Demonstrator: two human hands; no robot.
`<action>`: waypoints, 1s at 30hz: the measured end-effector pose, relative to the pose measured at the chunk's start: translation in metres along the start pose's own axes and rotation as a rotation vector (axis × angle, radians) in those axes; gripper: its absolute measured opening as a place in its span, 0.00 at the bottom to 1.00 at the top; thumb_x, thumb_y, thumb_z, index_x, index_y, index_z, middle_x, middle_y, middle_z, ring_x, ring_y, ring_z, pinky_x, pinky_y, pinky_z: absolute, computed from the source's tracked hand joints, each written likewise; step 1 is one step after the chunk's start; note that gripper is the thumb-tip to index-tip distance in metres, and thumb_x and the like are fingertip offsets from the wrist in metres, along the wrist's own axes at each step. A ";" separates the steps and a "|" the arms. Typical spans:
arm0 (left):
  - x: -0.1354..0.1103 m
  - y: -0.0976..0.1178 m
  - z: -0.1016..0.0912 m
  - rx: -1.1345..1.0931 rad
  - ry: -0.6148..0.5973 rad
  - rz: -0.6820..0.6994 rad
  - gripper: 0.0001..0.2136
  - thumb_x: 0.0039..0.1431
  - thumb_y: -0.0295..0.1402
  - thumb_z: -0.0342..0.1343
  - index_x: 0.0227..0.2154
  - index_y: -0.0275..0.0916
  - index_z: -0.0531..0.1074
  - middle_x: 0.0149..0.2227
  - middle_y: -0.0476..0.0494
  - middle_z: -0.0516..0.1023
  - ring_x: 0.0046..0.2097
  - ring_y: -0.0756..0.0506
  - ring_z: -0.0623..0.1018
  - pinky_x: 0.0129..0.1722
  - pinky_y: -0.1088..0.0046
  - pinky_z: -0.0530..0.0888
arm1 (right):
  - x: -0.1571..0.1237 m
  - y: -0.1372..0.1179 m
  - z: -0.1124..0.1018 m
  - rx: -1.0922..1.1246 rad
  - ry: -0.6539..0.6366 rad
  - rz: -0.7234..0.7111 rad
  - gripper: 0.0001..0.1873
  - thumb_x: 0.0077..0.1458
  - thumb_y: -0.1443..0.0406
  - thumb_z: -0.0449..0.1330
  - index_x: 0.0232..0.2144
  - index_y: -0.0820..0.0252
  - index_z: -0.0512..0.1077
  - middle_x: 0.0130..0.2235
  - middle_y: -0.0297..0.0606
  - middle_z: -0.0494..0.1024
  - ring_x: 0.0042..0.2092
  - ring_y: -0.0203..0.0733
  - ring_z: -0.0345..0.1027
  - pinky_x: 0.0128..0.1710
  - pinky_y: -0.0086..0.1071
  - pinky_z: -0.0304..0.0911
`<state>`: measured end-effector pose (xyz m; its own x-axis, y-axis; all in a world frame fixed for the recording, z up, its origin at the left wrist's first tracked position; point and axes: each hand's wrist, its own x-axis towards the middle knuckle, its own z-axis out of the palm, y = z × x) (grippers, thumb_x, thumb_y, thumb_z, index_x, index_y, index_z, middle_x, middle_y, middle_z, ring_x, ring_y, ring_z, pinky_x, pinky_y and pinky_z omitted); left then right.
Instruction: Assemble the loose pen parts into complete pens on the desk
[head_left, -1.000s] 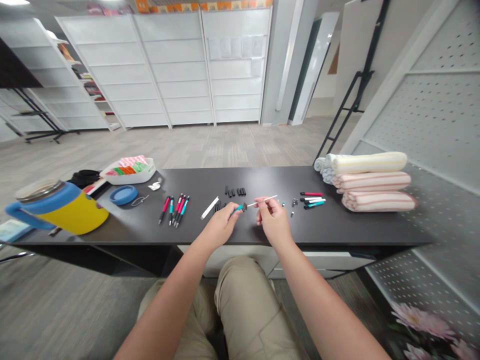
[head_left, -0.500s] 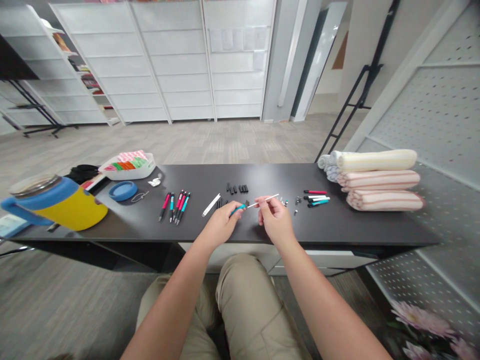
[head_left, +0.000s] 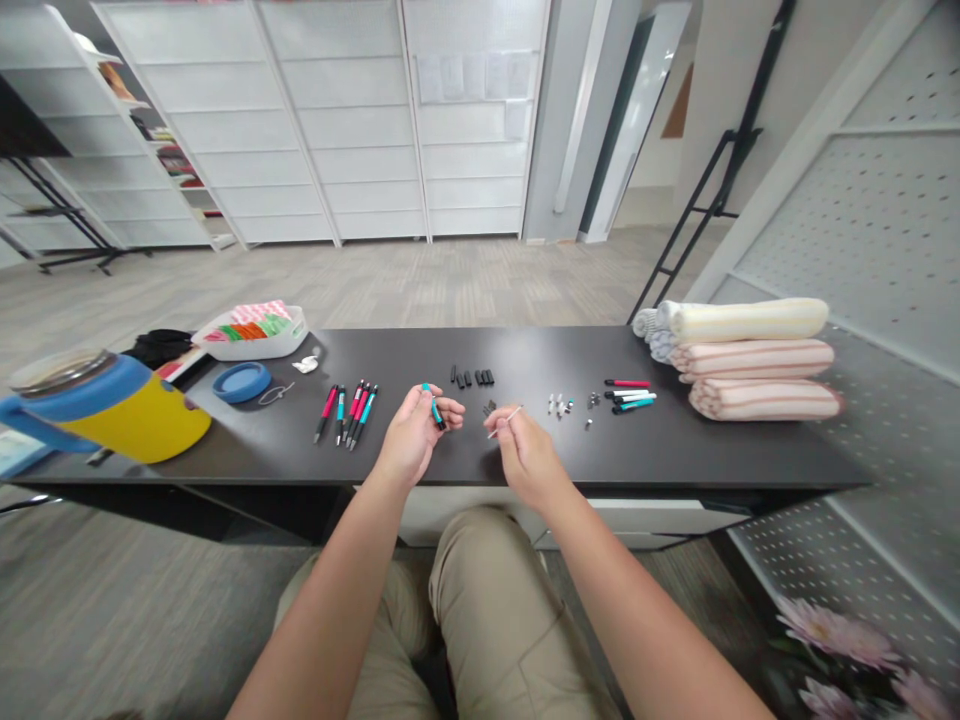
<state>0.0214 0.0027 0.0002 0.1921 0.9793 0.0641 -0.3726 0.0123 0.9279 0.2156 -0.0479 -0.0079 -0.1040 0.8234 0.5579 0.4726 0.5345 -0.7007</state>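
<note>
My left hand (head_left: pixel 409 440) is closed around a teal pen barrel (head_left: pixel 428 393) with a black grip end, tilted down toward the right. In my right hand (head_left: pixel 529 458), a thin white ink refill (head_left: pixel 514 412) is pinched between thumb and fingers, apart from the barrel. Small dark metal bits (head_left: pixel 490 406) lie on the desk just beyond that hand. Farther off is a row of short black pen grips (head_left: pixel 480 378). To the left rest several red and teal pens (head_left: pixel 361 414). Small white and teal pen parts (head_left: pixel 559 405) lie right of my hands.
Red, white and teal barrels (head_left: pixel 631 397) lie beside small silvery pieces (head_left: pixel 594 399) on the dark desk (head_left: pixel 712 450). Rolled towels (head_left: pixel 761 358) are stacked at the right end. On the left stand a yellow-blue jug (head_left: pixel 127 410), a blue lid (head_left: pixel 241 382) and a white tray (head_left: pixel 262 347).
My hands have moved apart. The refill, formerly at the barrel's end, is now clear of it in my right hand. My left hand has turned the barrel more upright.
</note>
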 end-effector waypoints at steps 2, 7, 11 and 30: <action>0.000 -0.003 0.000 0.057 -0.009 0.011 0.15 0.68 0.48 0.55 0.44 0.42 0.64 0.34 0.48 0.77 0.34 0.49 0.77 0.41 0.70 0.75 | -0.004 -0.005 0.003 -0.035 -0.072 -0.032 0.14 0.74 0.63 0.44 0.44 0.55 0.69 0.41 0.42 0.76 0.44 0.45 0.72 0.47 0.37 0.66; 0.000 -0.010 -0.001 0.213 -0.060 0.043 0.13 0.70 0.47 0.53 0.43 0.42 0.66 0.31 0.52 0.69 0.31 0.51 0.70 0.37 0.74 0.72 | -0.017 -0.005 -0.010 -0.163 -0.011 0.071 0.14 0.73 0.62 0.45 0.45 0.56 0.71 0.39 0.41 0.78 0.40 0.45 0.73 0.43 0.35 0.64; 0.001 -0.012 -0.004 0.320 -0.100 0.068 0.13 0.71 0.46 0.51 0.42 0.41 0.69 0.32 0.51 0.70 0.33 0.50 0.71 0.37 0.74 0.70 | -0.025 0.009 -0.044 -0.485 0.090 0.350 0.14 0.71 0.59 0.52 0.46 0.57 0.75 0.31 0.37 0.78 0.33 0.44 0.73 0.35 0.32 0.58; 0.001 -0.009 -0.003 0.484 -0.169 0.088 0.13 0.72 0.45 0.50 0.42 0.40 0.71 0.30 0.51 0.71 0.32 0.49 0.70 0.37 0.71 0.67 | 0.010 0.024 -0.063 -0.964 -0.015 0.740 0.17 0.68 0.52 0.56 0.44 0.57 0.76 0.35 0.49 0.83 0.39 0.56 0.81 0.39 0.39 0.67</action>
<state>0.0219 0.0040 -0.0091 0.3375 0.9257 0.1708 0.0610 -0.2026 0.9774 0.2814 -0.0388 0.0088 0.4594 0.8749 0.1535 0.8782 -0.4214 -0.2262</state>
